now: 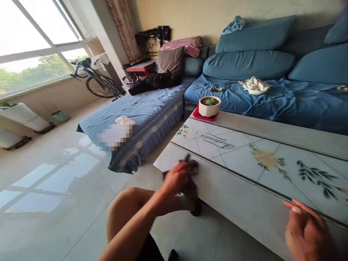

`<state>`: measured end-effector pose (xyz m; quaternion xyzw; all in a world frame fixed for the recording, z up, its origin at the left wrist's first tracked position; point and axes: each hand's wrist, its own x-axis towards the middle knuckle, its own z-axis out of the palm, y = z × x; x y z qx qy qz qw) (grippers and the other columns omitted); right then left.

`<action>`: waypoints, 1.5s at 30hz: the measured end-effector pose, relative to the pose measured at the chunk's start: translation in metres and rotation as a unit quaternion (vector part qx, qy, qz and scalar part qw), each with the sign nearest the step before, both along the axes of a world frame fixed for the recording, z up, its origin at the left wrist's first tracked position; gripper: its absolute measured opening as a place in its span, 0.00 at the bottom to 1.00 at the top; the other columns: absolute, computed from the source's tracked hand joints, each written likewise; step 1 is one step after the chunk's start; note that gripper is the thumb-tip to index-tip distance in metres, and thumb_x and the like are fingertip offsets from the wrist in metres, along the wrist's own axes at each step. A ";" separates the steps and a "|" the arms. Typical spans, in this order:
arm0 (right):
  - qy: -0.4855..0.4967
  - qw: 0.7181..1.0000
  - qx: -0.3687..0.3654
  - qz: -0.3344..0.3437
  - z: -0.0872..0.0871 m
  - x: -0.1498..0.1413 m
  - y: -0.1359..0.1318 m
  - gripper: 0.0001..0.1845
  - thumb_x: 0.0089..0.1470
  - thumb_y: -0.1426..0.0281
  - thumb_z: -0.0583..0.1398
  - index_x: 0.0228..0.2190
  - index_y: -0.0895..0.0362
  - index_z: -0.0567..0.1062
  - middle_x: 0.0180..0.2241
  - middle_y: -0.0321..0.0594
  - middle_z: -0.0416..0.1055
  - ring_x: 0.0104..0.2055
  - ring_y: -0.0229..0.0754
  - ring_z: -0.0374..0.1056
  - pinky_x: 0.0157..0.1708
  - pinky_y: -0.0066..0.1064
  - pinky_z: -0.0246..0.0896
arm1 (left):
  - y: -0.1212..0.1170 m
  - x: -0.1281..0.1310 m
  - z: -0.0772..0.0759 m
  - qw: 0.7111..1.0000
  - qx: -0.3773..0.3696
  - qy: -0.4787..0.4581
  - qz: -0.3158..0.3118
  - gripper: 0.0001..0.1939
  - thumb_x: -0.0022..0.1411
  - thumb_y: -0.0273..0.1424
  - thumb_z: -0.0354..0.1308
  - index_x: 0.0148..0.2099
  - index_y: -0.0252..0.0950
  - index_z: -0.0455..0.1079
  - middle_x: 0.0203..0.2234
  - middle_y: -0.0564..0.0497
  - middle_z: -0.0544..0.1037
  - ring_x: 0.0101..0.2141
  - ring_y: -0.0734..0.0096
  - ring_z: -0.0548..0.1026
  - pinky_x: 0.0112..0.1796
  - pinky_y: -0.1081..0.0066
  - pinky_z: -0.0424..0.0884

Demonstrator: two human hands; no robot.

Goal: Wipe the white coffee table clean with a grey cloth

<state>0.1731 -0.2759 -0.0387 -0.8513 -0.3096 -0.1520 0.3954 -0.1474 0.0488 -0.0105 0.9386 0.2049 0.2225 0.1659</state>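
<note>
My left hand (pixel 178 177) is closed on a dark cloth (pixel 191 186), blurred by motion. The cloth bunches at the near left corner of the white coffee table (pixel 231 192), and part of it hangs past the edge. On the right, my right hand (pixel 308 230) is at the table's near side, its thumb and fingers drawn together. Thin reddish-orange shapes (pixel 307 209) stick out past the thumb; I cannot tell whether they are fingertips or a held thing. A printed flower-and-lettering panel (pixel 214 140) runs along the tabletop.
A succulent in a white pot (pixel 209 108) stands on a red tray (pixel 196 115) at the table's far end. Beyond is a blue-covered sofa (pixel 231 98) with a crumpled white cloth (pixel 255 86). A bicycle (pixel 99 83) leans near the window. My bent knee (pixel 122 206) is below the table.
</note>
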 end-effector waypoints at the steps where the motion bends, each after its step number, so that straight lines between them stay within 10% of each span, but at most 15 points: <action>1: 0.011 1.000 -0.006 -0.005 0.008 -0.008 0.002 0.30 0.74 0.44 0.47 0.42 0.51 0.79 0.52 0.56 0.81 0.56 0.69 0.77 0.55 0.63 0.73 | 0.027 -0.013 0.007 0.998 -0.003 0.009 0.067 0.24 0.73 0.25 0.58 0.65 0.41 0.83 0.69 0.47 0.80 0.70 0.57 0.77 0.73 0.56 0.73; 4: 0.044 0.999 -0.003 -0.010 0.022 -0.019 0.009 0.36 0.75 0.42 0.45 0.43 0.54 0.80 0.55 0.60 0.79 0.59 0.69 0.76 0.59 0.63 0.72 | 0.082 -0.009 0.027 0.968 0.010 0.047 0.247 0.23 0.75 0.25 0.56 0.66 0.38 0.82 0.70 0.42 0.79 0.71 0.51 0.76 0.74 0.49 0.70; 6: 0.055 0.998 0.012 -0.007 0.023 -0.019 0.011 0.40 0.76 0.38 0.44 0.42 0.56 0.79 0.54 0.62 0.79 0.59 0.68 0.76 0.61 0.63 0.71 | 0.075 0.024 0.032 0.949 0.035 0.062 0.307 0.25 0.76 0.23 0.53 0.69 0.33 0.80 0.71 0.36 0.77 0.71 0.45 0.74 0.73 0.45 0.70; 13: 0.042 0.998 0.035 -0.015 0.023 -0.016 0.005 0.43 0.76 0.36 0.44 0.44 0.58 0.80 0.51 0.64 0.81 0.56 0.67 0.77 0.61 0.63 0.72 | -0.168 0.175 -0.002 0.991 0.125 0.001 0.048 0.28 0.76 0.23 0.55 0.74 0.26 0.73 0.67 0.28 0.78 0.68 0.45 0.78 0.68 0.50 0.77; 16: 0.045 0.998 0.046 -0.026 0.024 -0.014 0.001 0.40 0.76 0.40 0.45 0.46 0.59 0.81 0.51 0.64 0.81 0.55 0.67 0.78 0.60 0.63 0.71 | -0.225 0.190 -0.013 0.990 0.122 -0.044 -0.047 0.23 0.79 0.30 0.56 0.70 0.31 0.78 0.67 0.34 0.79 0.66 0.48 0.79 0.68 0.54 0.78; 21: 0.097 0.990 0.096 -0.045 0.022 -0.016 -0.005 0.32 0.72 0.46 0.49 0.44 0.57 0.81 0.51 0.59 0.83 0.57 0.65 0.78 0.63 0.61 0.69 | -0.142 0.103 -0.018 0.983 0.090 -0.103 -0.122 0.19 0.77 0.34 0.59 0.64 0.38 0.83 0.63 0.43 0.84 0.64 0.56 0.81 0.66 0.57 0.80; 27: 0.136 0.975 0.170 -0.053 0.023 -0.025 -0.001 0.25 0.73 0.50 0.52 0.44 0.53 0.80 0.52 0.51 0.83 0.58 0.57 0.78 0.65 0.55 0.68 | 0.008 0.002 -0.006 0.977 0.059 -0.110 0.175 0.18 0.77 0.34 0.57 0.60 0.41 0.85 0.62 0.46 0.85 0.63 0.50 0.82 0.66 0.49 0.78; 31: 0.164 0.963 0.210 -0.044 0.024 -0.028 0.002 0.27 0.73 0.45 0.55 0.44 0.53 0.81 0.51 0.50 0.83 0.57 0.56 0.77 0.67 0.54 0.66 | -0.049 0.033 -0.007 0.971 0.052 -0.111 0.206 0.17 0.76 0.30 0.57 0.59 0.39 0.84 0.60 0.42 0.85 0.60 0.45 0.82 0.62 0.44 0.80; 38: 0.277 0.923 0.264 -0.025 0.021 -0.003 -0.005 0.43 0.68 0.30 0.51 0.45 0.57 0.81 0.48 0.57 0.84 0.51 0.58 0.82 0.61 0.58 0.77 | -0.281 0.166 0.002 0.989 0.060 -0.056 -0.124 0.20 0.74 0.24 0.62 0.59 0.52 0.83 0.61 0.50 0.85 0.63 0.53 0.82 0.65 0.52 0.83; 41: 0.329 0.909 0.256 0.012 0.027 0.014 -0.026 0.50 0.61 0.23 0.53 0.41 0.57 0.82 0.47 0.60 0.84 0.50 0.60 0.83 0.58 0.58 0.81 | -0.273 0.165 0.008 0.978 0.074 -0.030 -0.195 0.20 0.79 0.25 0.57 0.60 0.54 0.84 0.61 0.52 0.85 0.63 0.56 0.82 0.66 0.57 0.82; 45: 0.352 0.907 0.230 0.028 0.034 0.028 -0.073 0.50 0.48 0.22 0.68 0.39 0.58 0.85 0.45 0.58 0.85 0.48 0.59 0.83 0.60 0.58 0.81 | -0.155 0.090 -0.004 0.949 0.130 -0.093 -0.271 0.20 0.85 0.30 0.49 0.62 0.42 0.83 0.62 0.50 0.86 0.61 0.53 0.83 0.60 0.54 0.85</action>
